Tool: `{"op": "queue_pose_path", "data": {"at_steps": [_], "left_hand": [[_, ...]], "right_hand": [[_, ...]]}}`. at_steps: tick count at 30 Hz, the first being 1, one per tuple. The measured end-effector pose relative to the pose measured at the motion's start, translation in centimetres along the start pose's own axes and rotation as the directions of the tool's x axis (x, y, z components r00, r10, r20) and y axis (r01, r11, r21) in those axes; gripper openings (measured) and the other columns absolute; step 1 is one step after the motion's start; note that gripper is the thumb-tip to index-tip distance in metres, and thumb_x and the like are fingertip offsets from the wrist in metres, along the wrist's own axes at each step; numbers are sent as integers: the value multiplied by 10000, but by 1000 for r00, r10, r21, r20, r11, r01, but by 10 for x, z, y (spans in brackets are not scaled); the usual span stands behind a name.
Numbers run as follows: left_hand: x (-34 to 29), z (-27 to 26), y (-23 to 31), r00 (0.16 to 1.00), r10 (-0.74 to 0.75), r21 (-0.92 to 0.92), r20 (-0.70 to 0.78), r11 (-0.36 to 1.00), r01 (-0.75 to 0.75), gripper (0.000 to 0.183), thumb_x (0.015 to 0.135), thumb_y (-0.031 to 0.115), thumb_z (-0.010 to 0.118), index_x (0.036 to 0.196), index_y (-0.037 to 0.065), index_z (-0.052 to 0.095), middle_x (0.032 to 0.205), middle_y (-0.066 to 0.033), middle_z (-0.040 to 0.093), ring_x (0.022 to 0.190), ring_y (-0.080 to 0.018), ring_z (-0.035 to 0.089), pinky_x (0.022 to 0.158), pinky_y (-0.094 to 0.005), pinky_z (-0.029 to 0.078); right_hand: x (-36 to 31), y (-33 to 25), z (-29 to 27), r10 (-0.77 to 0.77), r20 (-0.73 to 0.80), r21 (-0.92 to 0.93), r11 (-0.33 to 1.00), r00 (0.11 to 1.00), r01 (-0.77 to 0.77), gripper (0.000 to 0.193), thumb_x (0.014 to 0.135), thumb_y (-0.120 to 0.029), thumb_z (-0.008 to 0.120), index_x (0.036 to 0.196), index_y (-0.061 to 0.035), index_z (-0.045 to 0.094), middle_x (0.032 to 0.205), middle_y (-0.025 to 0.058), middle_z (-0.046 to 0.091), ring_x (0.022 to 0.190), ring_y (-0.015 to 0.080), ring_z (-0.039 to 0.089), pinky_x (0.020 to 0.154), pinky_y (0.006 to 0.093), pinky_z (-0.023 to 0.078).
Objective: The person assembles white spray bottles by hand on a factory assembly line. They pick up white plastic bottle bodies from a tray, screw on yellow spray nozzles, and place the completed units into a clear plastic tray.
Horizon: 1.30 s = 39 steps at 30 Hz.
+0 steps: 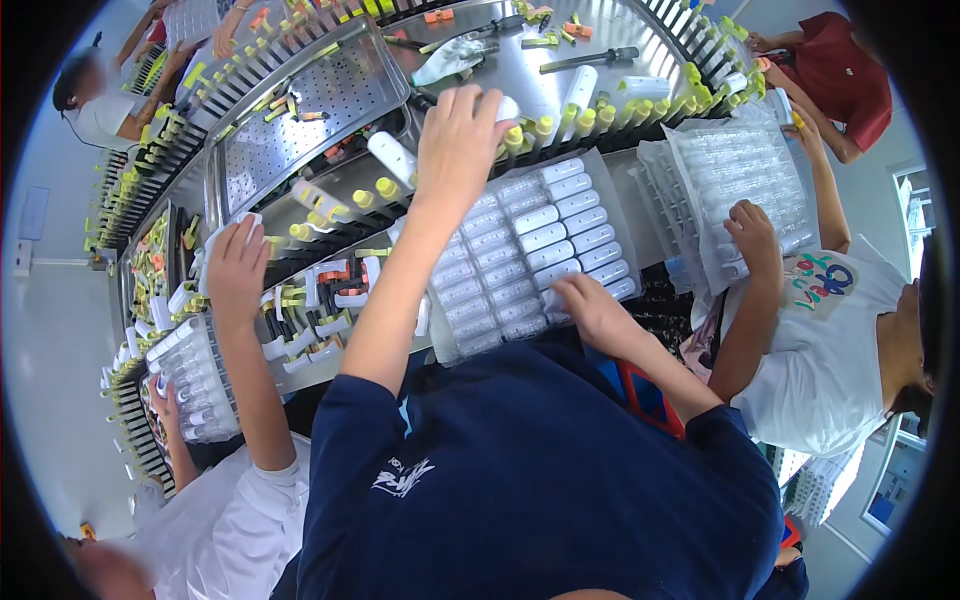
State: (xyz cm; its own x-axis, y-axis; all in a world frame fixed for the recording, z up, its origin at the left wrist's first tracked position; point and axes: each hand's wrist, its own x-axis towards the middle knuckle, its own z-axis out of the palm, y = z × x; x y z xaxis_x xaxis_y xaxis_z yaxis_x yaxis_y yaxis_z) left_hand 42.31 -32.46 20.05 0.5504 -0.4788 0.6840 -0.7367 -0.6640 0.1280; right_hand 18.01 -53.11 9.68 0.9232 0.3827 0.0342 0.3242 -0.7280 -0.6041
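My left hand (458,145) reaches out to the row of yellow-tipped pegs. Its fingers are closed round a white plastic casing (508,108), mostly hidden by the hand, just above a peg tip. A clear blister tray (470,290) lies in front of me, with oblong white casings (593,238) filling its right-hand columns; the left-hand pockets look clear. My right hand (597,314) is at the tray's near right part, fingers bent together beside the lowest casings. What its fingertips pinch, if anything, is hidden.
More white casings (392,158) stand on pegs along the rack. Behind lie a perforated metal tray (310,120), a glove (455,58) and a screwdriver (590,60). Co-workers' hands (238,262) work on both sides. Stacked blister trays (735,180) are at right; loose clips (315,310) lie left.
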Motion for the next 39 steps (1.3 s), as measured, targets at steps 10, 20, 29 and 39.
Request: {"op": "queue_pose_path", "data": {"at_steps": [10,20,29,39], "left_hand": [[-40,-17,-45,950,-284,161,132,951,262,349,961,402,714,1171,134,635,912,-108,711,769,-329,740,621,-458,571],[-99,-75,-54,933,-183,264,-311,926,270,464,909,223,787,1317,49,652,1364,-197,613,1297,-390,544,1046,-523,457],[-171,-29,40,976,-195,-262,99,941,215,297,896,72,737,1179,6,671,1220,-163,674,1135,-364,639,961,-476,515],[-141,80,58,912,-103,-203,398,959,197,269,920,126,682,1175,38,678,1180,-127,678,1100,-318,638,936,-477,501]], "right_hand": [[52,30,-41,576,-125,861,467,808,-200,345,1122,-272,543,1227,36,659,986,67,727,738,111,591,688,285,488],[118,42,-194,-144,-658,-462,852,739,-246,368,961,-181,757,1292,-32,696,1309,152,705,1227,343,642,1040,428,508],[200,24,-164,-323,-342,-358,913,883,195,398,975,-252,727,1337,-94,674,1283,137,713,1219,362,642,1029,439,525],[225,-20,-74,-414,-460,-495,854,786,160,545,951,-291,741,1435,-88,590,1495,155,574,1388,369,525,1159,574,414]]}}
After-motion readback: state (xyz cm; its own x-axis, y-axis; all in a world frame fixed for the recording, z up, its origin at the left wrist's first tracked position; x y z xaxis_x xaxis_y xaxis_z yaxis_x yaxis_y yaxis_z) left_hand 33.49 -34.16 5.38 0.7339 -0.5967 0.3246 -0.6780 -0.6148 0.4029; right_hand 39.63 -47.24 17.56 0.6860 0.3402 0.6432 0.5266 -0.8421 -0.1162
